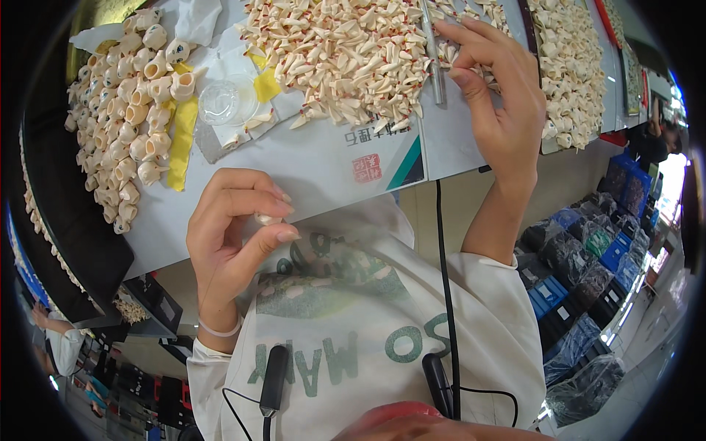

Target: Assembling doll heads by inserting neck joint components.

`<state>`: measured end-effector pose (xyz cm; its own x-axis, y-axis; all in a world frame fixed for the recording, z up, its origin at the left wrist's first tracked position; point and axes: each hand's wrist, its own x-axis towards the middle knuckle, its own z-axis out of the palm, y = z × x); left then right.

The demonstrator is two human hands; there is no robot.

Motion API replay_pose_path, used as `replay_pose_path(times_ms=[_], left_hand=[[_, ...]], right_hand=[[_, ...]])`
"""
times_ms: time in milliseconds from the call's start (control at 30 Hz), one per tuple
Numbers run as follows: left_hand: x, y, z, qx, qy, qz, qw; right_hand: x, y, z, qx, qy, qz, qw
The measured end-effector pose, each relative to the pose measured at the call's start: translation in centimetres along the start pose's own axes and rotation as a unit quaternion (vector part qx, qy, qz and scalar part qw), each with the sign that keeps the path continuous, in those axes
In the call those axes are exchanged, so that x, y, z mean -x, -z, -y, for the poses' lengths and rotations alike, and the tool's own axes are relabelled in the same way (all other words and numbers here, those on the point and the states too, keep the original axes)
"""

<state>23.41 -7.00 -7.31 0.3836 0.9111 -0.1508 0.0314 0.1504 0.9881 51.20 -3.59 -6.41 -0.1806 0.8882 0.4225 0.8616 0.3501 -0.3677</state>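
Note:
My left hand (232,235) is closed in a pinch in front of the table's near edge. A small whitish piece (267,219), mostly hidden by the fingers, shows between thumb and fingertips. My right hand (504,95) is at the right of the table, thumb and forefinger apart and curved. Its fingertips are beside a thin metal rod (434,62), over small cream pieces. Left of the rod spreads a large heap of small pointed cream pieces with reddish tips (346,59).
Hollow rounded cream pieces (136,114), some with blue marks, cluster at the left beside yellow tape (182,143). A clear round plastic dish (220,101) stands near them. More cream pieces (566,66) fill a tray at the right. A black cable (443,257) hangs before me.

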Motion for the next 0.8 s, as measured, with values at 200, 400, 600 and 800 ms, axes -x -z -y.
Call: replay_pose_path(times_ms=[200, 400, 600, 800], left_hand=[[0.0, -0.1, -0.1, 0.003, -0.001, -0.005, 1.0], [-0.2, 0.1, 0.2, 0.001, -0.012, 0.003, 1.0], [-0.2, 0.3, 0.6, -0.005, -0.05, 0.007, 0.999], [0.3, 0.5, 0.7, 0.087, -0.034, 0.001, 0.996]], right_hand=[[1.1, -0.1, -1.6, -0.01, -0.001, 0.008, 1.0], [0.8, 0.1, -0.4, -0.013, -0.022, 0.011, 1.0], [1.7, -0.2, -1.9, -0.033, -0.013, -0.045, 0.998], [2.0, -0.2, 0.3, -0.239, -0.109, -0.15, 0.953]])
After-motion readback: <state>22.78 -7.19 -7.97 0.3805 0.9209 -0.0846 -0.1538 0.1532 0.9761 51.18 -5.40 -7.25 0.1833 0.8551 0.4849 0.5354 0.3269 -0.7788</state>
